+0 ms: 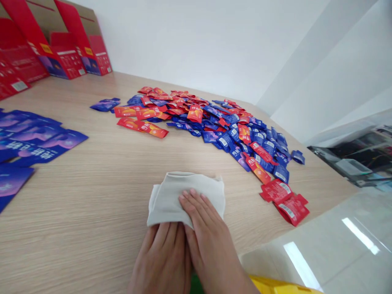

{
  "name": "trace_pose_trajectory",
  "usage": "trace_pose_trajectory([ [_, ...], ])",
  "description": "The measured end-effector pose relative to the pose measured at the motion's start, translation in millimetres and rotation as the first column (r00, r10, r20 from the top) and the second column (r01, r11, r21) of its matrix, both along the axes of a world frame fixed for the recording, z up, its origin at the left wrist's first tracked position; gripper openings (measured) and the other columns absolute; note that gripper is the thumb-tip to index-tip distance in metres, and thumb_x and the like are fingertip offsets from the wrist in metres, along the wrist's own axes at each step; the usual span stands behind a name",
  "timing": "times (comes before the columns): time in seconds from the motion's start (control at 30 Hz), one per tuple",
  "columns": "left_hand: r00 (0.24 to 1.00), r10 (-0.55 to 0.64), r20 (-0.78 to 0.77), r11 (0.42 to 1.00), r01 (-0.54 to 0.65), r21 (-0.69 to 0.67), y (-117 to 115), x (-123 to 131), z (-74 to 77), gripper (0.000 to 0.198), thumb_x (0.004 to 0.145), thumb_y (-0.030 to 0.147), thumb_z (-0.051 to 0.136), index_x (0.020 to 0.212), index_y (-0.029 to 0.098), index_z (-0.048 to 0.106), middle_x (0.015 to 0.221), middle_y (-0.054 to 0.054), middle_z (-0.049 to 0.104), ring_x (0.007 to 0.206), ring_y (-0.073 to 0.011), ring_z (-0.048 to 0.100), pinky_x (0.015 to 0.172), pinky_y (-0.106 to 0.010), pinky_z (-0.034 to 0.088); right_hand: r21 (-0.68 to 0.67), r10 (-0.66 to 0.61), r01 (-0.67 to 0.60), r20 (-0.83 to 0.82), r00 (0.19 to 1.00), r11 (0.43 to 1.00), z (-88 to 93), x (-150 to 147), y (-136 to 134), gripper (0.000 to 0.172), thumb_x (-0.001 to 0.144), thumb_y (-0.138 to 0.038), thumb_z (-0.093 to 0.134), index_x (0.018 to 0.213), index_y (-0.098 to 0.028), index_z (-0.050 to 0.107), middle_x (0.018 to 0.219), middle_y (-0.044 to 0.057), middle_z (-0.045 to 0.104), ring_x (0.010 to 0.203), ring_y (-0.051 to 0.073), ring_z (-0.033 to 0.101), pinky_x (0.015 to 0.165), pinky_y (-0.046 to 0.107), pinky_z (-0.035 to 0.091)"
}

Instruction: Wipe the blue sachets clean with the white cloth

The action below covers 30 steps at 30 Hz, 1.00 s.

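Observation:
A folded off-white cloth (174, 196) lies on the wooden table in front of me. My right hand (208, 232) rests over its near right part, fingers side by side on top. The right thumb runs to the near edge, where its tip is hidden. Beside it, my left hand (167, 253) has its fingers close together and tucked beneath the near edge, so those fingertips are out of sight. Both hands hold the cloth between them, low at the table.
Red and blue sachets (196, 114) form a long heap behind the cloth, curving right. Flat blue-purple packets (39, 141) overlap at the left. Open red boxes (69, 61) stand at back left against a white wall (196, 45). Something yellow (281, 286) shows below the table edge.

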State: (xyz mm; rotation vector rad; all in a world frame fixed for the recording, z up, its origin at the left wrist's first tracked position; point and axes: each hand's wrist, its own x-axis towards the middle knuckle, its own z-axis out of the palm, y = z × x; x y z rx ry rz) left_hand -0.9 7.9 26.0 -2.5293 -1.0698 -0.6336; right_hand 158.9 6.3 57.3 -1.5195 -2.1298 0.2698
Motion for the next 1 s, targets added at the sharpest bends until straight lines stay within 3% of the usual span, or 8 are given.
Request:
trace_pose_trajectory([
  [0.2, 0.99, 0.098, 0.103, 0.993, -0.09, -0.076, -2, 8, 11.9, 0.051, 0.099, 0.021, 0.046, 0.143, 0.0, 0.058, 0.153, -0.016, 0.062, 0.139, -0.0295, 0.062, 0.111, -0.041, 0.044, 0.01, -0.352, 0.352, 0.036, 0.935, 0.936, -10.1, 58, 1, 0.047, 0.112, -0.032, 0.042, 0.153, -0.016, 0.059, 0.16, 0.014, 0.057, 0.151, 0.031, 0.052, 0.126, 0.06, 0.042],
  [0.3, 0.987, 0.108, 0.12, 0.99, -0.095, -0.106, -3, 12, 14.8, 0.049, 0.099, 0.02, 0.045, 0.142, 0.0, 0.058, 0.153, -0.015, 0.062, 0.138, -0.0289, 0.062, 0.11, -0.041, 0.046, 0.004, -0.447, 0.448, -0.036, 0.894, 0.894, -5.7, 61, -3, 0.05, 0.113, -0.039, 0.041, 0.155, -0.016, 0.057, 0.161, 0.014, 0.056, 0.151, 0.032, 0.052, 0.125, 0.061, 0.043],
  [0.43, 0.988, 0.101, 0.114, 0.992, -0.092, -0.087, -4, 12, 20.4, 0.045, 0.099, 0.017, 0.039, 0.129, 0.002, 0.069, 0.136, -0.016, 0.074, 0.123, -0.0303, 0.071, 0.103, -0.044, 0.052, -0.023, -0.165, 0.163, -0.091, 0.982, 0.986, 6.4, 20, -7, 0.05, 0.112, -0.027, 0.041, 0.162, -0.024, 0.047, 0.168, 0.004, 0.049, 0.157, 0.022, 0.043, 0.128, 0.049, 0.041],
  [0.53, 0.997, 0.061, 0.05, 0.99, -0.054, -0.128, -4, 9, 24.2, 0.046, 0.1, 0.016, 0.033, 0.119, 0.01, 0.075, 0.115, -0.011, 0.082, 0.106, -0.0289, 0.076, 0.097, -0.046, 0.055, -0.06, 0.032, -0.031, 0.005, 0.999, 0.998, 9.2, 2, -4, 0.051, 0.109, -0.017, 0.041, 0.159, -0.018, 0.05, 0.167, 0.004, 0.049, 0.158, 0.018, 0.041, 0.132, 0.044, 0.035],
  [0.63, 0.995, 0.077, 0.067, 0.987, -0.067, -0.143, -4, 7, 22.8, 0.045, 0.101, 0.019, 0.037, 0.13, 0.006, 0.069, 0.135, -0.013, 0.076, 0.124, -0.0299, 0.071, 0.102, -0.044, 0.054, -0.038, -0.108, 0.111, 0.076, 0.991, 0.993, 2.5, 20, -1, 0.048, 0.11, -0.019, 0.041, 0.155, -0.014, 0.055, 0.165, 0.009, 0.052, 0.156, 0.023, 0.045, 0.131, 0.052, 0.036],
  [0.8, 0.985, 0.109, 0.134, 0.983, -0.087, -0.16, -7, 11, 14.5, 0.05, 0.1, 0.019, 0.045, 0.145, 0.0, 0.056, 0.155, -0.016, 0.059, 0.142, -0.031, 0.059, 0.113, -0.044, 0.047, 0.006, -0.412, 0.413, 0.037, 0.91, 0.911, -5.0, 65, -4, 0.049, 0.113, -0.038, 0.039, 0.152, -0.013, 0.058, 0.159, 0.016, 0.057, 0.151, 0.032, 0.051, 0.125, 0.064, 0.041],
  [0.9, 0.987, 0.105, 0.121, 0.988, -0.09, -0.124, -7, 12, 13.7, 0.05, 0.099, 0.017, 0.046, 0.144, -0.003, 0.056, 0.154, -0.02, 0.059, 0.141, -0.0329, 0.06, 0.111, -0.045, 0.047, -0.015, -0.352, 0.351, -0.042, 0.935, 0.936, 1.0, 52, -8, 0.049, 0.114, -0.034, 0.039, 0.159, -0.018, 0.05, 0.164, 0.01, 0.053, 0.154, 0.026, 0.048, 0.127, 0.057, 0.041],
  [1.0, 0.994, 0.069, 0.085, 0.994, -0.061, -0.09, -6, 10, 17.1, 0.044, 0.099, 0.016, 0.039, 0.129, 0.002, 0.068, 0.137, -0.018, 0.074, 0.125, -0.0328, 0.07, 0.104, -0.047, 0.052, -0.031, -0.098, 0.096, -0.057, 0.994, 0.995, 7.7, 19, -8, 0.052, 0.111, -0.022, 0.04, 0.163, -0.022, 0.043, 0.17, 0.003, 0.046, 0.159, 0.018, 0.038, 0.131, 0.046, 0.038],
])
